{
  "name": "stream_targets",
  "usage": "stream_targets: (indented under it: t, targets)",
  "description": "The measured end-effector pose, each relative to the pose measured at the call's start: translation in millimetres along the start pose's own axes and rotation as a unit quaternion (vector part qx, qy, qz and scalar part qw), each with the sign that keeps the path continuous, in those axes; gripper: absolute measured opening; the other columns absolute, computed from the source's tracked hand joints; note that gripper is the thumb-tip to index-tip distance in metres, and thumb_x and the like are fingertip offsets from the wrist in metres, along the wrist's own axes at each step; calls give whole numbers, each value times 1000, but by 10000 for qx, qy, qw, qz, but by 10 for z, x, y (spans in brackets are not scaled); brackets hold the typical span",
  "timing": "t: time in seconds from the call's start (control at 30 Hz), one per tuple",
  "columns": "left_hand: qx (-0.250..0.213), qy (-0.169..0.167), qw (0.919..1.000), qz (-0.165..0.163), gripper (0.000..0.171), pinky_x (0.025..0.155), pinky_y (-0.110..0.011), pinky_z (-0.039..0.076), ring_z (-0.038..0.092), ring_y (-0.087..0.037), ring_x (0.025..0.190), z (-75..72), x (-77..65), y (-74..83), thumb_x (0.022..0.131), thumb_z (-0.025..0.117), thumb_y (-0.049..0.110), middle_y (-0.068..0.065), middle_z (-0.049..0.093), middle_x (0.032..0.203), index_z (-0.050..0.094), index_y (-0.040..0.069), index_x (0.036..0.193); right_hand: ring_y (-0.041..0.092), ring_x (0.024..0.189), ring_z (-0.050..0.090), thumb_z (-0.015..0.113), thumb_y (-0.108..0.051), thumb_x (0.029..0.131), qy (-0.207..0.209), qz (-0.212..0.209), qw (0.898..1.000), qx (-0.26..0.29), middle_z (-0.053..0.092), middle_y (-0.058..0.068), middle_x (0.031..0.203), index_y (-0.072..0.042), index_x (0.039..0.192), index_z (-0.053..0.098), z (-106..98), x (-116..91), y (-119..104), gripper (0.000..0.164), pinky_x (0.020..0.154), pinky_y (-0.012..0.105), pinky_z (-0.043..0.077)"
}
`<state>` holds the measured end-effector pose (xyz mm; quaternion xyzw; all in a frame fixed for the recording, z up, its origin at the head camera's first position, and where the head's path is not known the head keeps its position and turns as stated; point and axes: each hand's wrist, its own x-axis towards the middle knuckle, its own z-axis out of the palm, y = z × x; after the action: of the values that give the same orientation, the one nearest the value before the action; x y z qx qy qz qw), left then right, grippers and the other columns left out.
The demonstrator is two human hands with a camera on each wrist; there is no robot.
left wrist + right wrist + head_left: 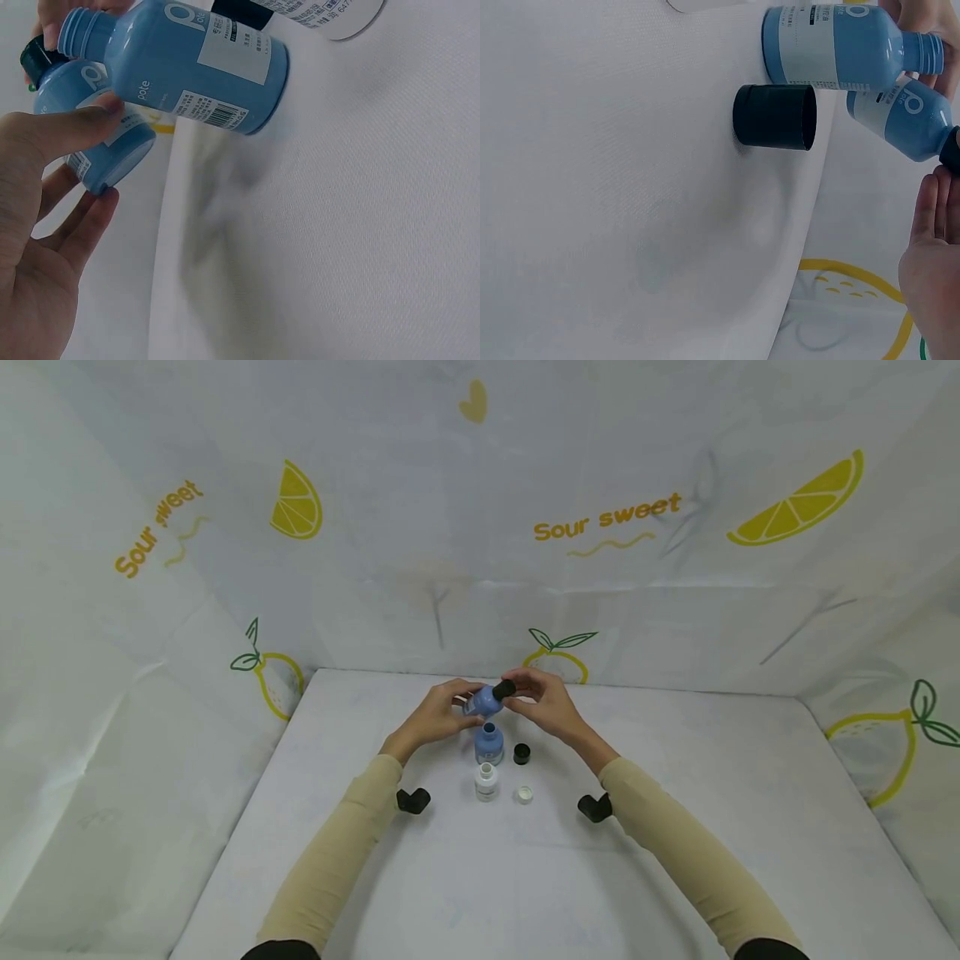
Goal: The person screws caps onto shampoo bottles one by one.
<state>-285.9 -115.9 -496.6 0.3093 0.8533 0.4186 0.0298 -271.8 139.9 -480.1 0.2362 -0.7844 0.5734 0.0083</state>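
My left hand (441, 713) grips a blue bottle (482, 702) round its body, thumb on one side and fingers on the other, tilted so its top leans right. On that bottle's neck sits a black cap (504, 689), pinched by the fingers of my right hand (549, 702). Just in front stands a second blue bottle (489, 745) with its mouth uncovered; its threaded neck (84, 34) shows in the left wrist view. A loose black cap (775, 117) rests on the table to its right.
Nearer on the white table (480, 893) stands an uncapped white bottle (487, 783), with a white cap (523, 794) to its right. Behind the table's far edge hangs a pale sheet (420, 543) printed with lemons and lettering.
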Motion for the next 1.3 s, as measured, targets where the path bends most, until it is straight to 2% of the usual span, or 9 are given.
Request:
stream_targets:
  t: [0.13, 0.3, 0.4, 0.73, 0.93, 1.17, 1.3]
  targets:
    - [7, 27, 10000, -5, 61, 108, -42, 64, 71, -35, 126, -3, -8, -9, 93, 87, 11, -19, 70, 141, 64, -1, 147, 39, 114, 72, 79, 3, 95, 119, 102, 9999, -71, 71, 28, 129, 7, 132, 67, 29, 0, -14, 39, 104, 24, 63]
    - [-30, 26, 10000, -13, 61, 108, -42, 64, 71, -35, 126, -3, -9, -8, 92, 88, 10, -19, 70, 141, 64, 0, 147, 26, 108, 70, 82, -4, 96, 279, 384, 9988, -131, 71, 26, 126, 6, 129, 67, 67, -5, -35, 38, 95, 10, 59]
    - [-30, 33, 10000, -9, 61, 108, -42, 65, 71, -34, 126, -2, 1, -8, 91, 88, 9, -19, 70, 141, 64, 1, 147, 24, 106, 70, 83, -9, 95, 383, 574, 9975, -161, 71, 25, 124, 5, 128, 66, 79, -8, -55, 39, 91, 7, 56]
    - [30, 57, 10000, 21, 61, 108, -40, 65, 71, -33, 124, 0, 13, -6, 92, 88, 10, -17, 71, 140, 64, 1, 147, 32, 109, 70, 86, -21, 95, 624, 914, 9933, -326, 69, 21, 121, 2, 125, 65, 107, -8, -55, 44, 87, 6, 53]
    - [15, 73, 10000, 55, 61, 107, -41, 65, 71, -33, 124, -3, 12, -2, 91, 88, 9, -18, 71, 141, 64, 0, 147, 29, 106, 70, 86, -21, 95, 634, 908, 9932, -359, 69, 20, 119, 2, 123, 66, 107, -3, -45, 41, 86, 8, 54]
    - [46, 83, 9999, 51, 61, 107, -41, 65, 71, -34, 124, -7, -7, 15, 92, 88, 9, -19, 71, 139, 64, 0, 147, 17, 98, 68, 86, -21, 96, 596, 885, 9937, -349, 69, 19, 118, 2, 121, 65, 112, 2, -33, 40, 84, 9, 56]
    - [44, 59, 10000, 17, 61, 108, -40, 65, 71, -33, 125, -3, -8, 15, 92, 87, 10, -18, 70, 138, 63, 0, 147, 19, 102, 68, 85, -21, 96, 562, 954, 9931, -384, 69, 17, 120, 1, 124, 64, 106, -12, -40, 41, 87, 11, 56]
